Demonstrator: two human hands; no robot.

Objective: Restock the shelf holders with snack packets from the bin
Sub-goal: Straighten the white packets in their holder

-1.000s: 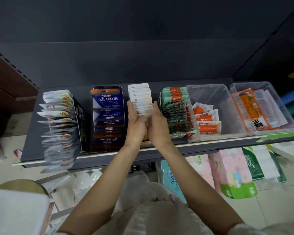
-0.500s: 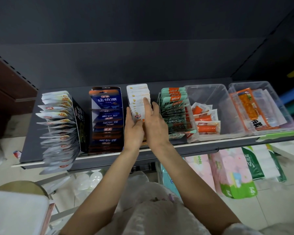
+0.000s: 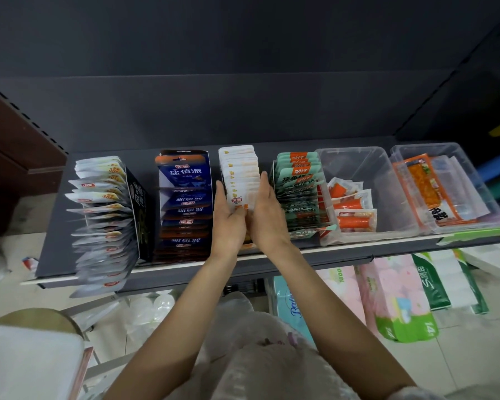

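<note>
A row of white snack packets (image 3: 238, 168) stands upright in the middle holder on the dark shelf (image 3: 55, 243). My left hand (image 3: 227, 220) presses the row's left side and my right hand (image 3: 267, 217) presses its right side, fingers straight and pointing away from me. The front packets of the row are hidden between my palms. To the right a clear bin (image 3: 387, 180) holds a few orange snack packets (image 3: 354, 220) at its near left side.
Silver packets (image 3: 98, 197) fan out at the far left, beside a holder of blue packets (image 3: 185, 180). Green packets (image 3: 298, 183) stand just right of my hands. A second clear bin (image 3: 468, 168) holds an orange pack. Tissue packs (image 3: 396, 298) lie below the shelf.
My hands have parted slightly and slid along the sides of the white row. My right fingers have come off the packet tops and now lie along the row's right side.
</note>
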